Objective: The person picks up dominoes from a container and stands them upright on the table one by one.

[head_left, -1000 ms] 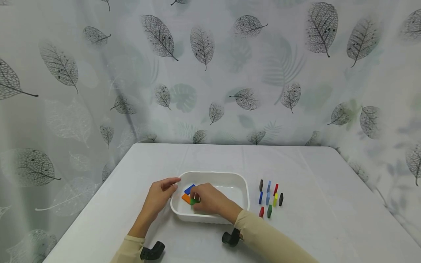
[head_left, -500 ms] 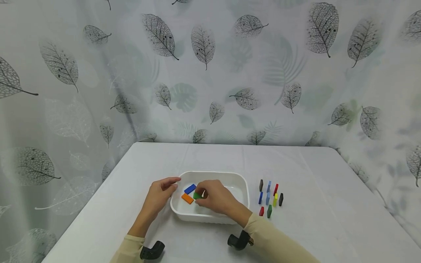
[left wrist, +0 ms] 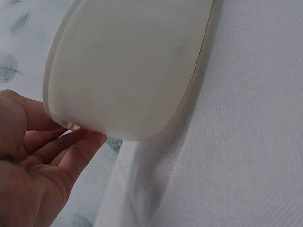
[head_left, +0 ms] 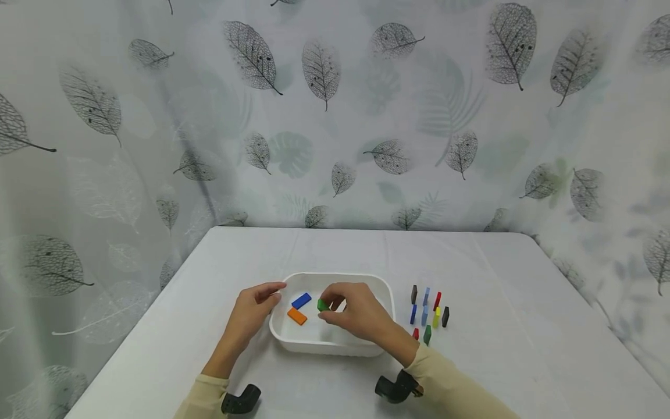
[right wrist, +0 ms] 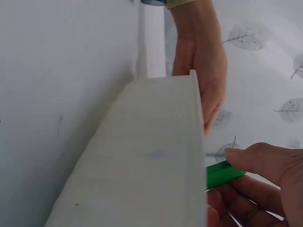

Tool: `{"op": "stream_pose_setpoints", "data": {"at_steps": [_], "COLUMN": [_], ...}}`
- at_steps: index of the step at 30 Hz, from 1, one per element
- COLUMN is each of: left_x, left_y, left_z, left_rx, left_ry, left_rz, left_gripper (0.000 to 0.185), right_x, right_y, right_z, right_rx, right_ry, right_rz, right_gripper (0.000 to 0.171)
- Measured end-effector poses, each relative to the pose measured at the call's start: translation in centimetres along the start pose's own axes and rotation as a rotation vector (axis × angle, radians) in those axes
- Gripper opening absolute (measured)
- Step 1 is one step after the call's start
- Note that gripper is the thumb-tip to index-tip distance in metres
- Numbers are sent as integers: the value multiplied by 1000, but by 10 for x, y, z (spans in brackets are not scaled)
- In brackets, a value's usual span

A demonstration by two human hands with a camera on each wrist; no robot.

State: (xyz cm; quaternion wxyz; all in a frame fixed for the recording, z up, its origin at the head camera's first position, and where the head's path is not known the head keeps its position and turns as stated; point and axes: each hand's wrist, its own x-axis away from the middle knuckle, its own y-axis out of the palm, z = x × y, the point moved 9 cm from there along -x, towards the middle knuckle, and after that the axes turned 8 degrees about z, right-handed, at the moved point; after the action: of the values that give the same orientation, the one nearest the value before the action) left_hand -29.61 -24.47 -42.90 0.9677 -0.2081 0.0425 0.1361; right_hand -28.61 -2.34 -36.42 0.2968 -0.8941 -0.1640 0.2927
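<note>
A white plastic tray [head_left: 335, 347] stands on the table in the head view. At its left end my left hand [head_left: 251, 311] holds the rim, with fingertips against the corner in the left wrist view. Over the tray's middle, my right hand [head_left: 356, 311] pinches a green block [head_left: 322, 305] between thumb and fingers. The right wrist view shows that green block [right wrist: 222, 174] just beyond the tray's rim, partly hidden by the wall. A blue block [head_left: 301, 300] and an orange block [head_left: 297, 316] lie flat inside the tray, left of the right hand.
Right of the tray, several thin blocks stand upright on the white table [head_left: 502, 326], among them a yellow block [head_left: 437, 317], a red block [head_left: 437, 301] and a dark green block [head_left: 427, 334]. A leaf-patterned curtain [head_left: 293, 116] hangs behind and beside the table.
My right hand has moved rightward and up from beside the orange block, bringing the green block with it. The blue and orange blocks now show fully. My left hand stays at the rim.
</note>
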Motion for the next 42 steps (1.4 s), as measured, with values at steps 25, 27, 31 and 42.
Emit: {"op": "stream_pose_setpoints", "data": {"at_steps": [25, 27, 31, 42], "left_x": [0, 0, 1, 0], "left_y": [-1, -1, -2, -1], "left_z": [0, 0, 0, 0], "left_rx": [12, 12, 10, 6], "left_ry": [-9, -9, -8, -5], "left_rz": [8, 9, 12, 18], "left_gripper": [27, 27, 27, 27], "right_x": [24, 25, 28, 40], "right_y": [-58, -61, -68, -86], "right_z": [1, 3, 5, 11], "right_rx": [-79, -89, -98, -112], "right_ry": [26, 31, 43, 60], "right_rz": [121, 129, 138, 171], "right_gripper": [17, 17, 15, 16]}}
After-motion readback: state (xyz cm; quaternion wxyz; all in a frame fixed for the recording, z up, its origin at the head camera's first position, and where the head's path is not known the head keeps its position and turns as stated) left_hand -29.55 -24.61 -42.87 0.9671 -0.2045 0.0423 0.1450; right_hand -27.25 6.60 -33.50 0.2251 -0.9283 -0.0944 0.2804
